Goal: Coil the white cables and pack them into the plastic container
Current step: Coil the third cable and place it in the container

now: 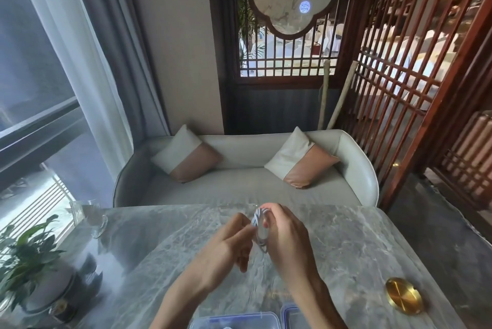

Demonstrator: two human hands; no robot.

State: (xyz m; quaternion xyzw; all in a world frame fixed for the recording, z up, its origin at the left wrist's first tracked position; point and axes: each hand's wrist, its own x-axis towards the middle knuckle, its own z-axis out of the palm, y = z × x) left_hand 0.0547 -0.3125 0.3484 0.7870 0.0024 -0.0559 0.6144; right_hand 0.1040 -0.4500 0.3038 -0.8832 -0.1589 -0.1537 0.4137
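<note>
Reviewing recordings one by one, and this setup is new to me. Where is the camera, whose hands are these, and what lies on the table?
No machine here: a person works with bare hands, and the one picture comes from a head-worn camera looking forward and down. The right hand grips a coiled white cable above the marble table; the left hand pinches it from the side. At the near edge lies a clear plastic container, with a second clear piece beside it. A brass dish sits to the right, a glass jug and potted plant to the left.
</note>
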